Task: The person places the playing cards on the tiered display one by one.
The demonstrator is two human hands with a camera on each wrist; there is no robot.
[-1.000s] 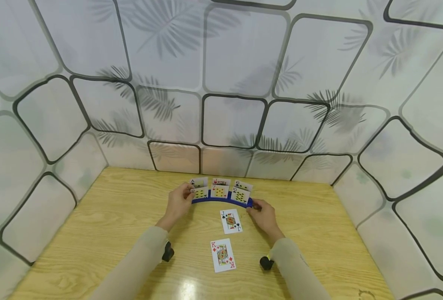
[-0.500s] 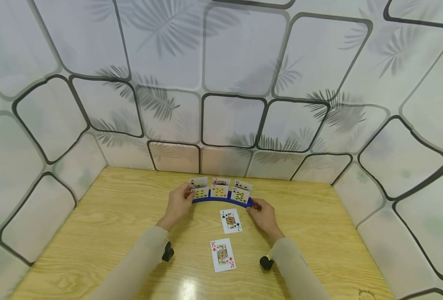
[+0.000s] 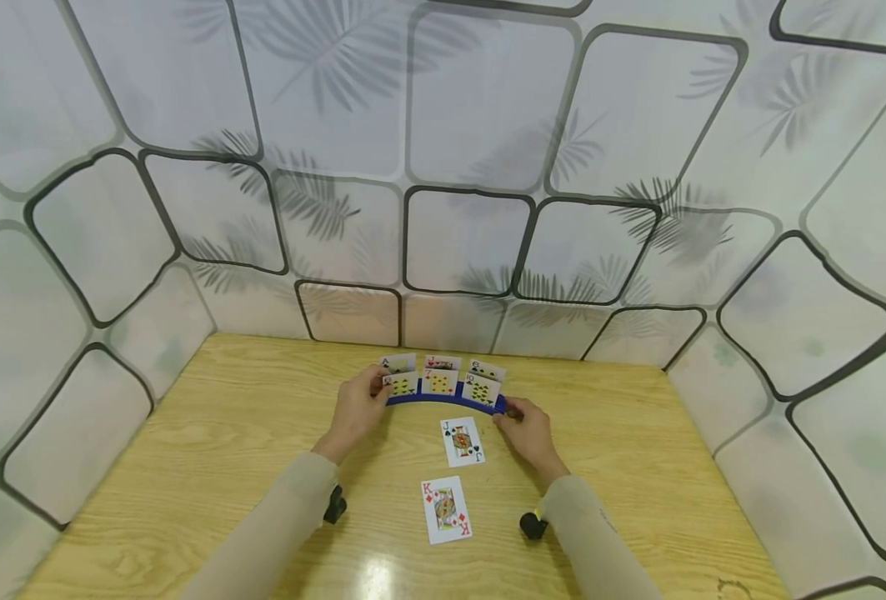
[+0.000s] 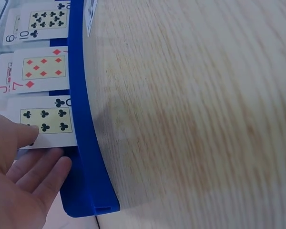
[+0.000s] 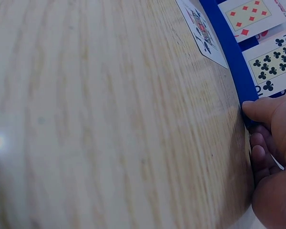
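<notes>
A curved blue card holder (image 3: pixel 429 399) stands towards the back of the table with playing cards upright in two rows. My left hand (image 3: pixel 357 405) pinches the six of clubs (image 4: pixel 52 136) at the front left, thumb over its face and the other fingers behind and beside it. Next to it stand the seven of diamonds (image 3: pixel 438 382) and the ten of clubs (image 3: pixel 480 390). My right hand (image 3: pixel 527 428) grips the holder's right end, its thumb on the front edge. Behind the front row, an ace (image 3: pixel 397 362), a red jack (image 3: pixel 443 362) and another black card (image 3: pixel 487 369) show their tops.
A jack of spades (image 3: pixel 462 442) lies face up just in front of the holder. Nearer me lies a king of diamonds (image 3: pixel 446 511). Patterned cloth walls (image 3: pixel 465 242) enclose the wooden table (image 3: pixel 210 450) at the back and sides.
The six of clubs and the holder's left end have shifted very slightly to the right. Both hands stay in nearly the same place, and the loose cards have not moved.
</notes>
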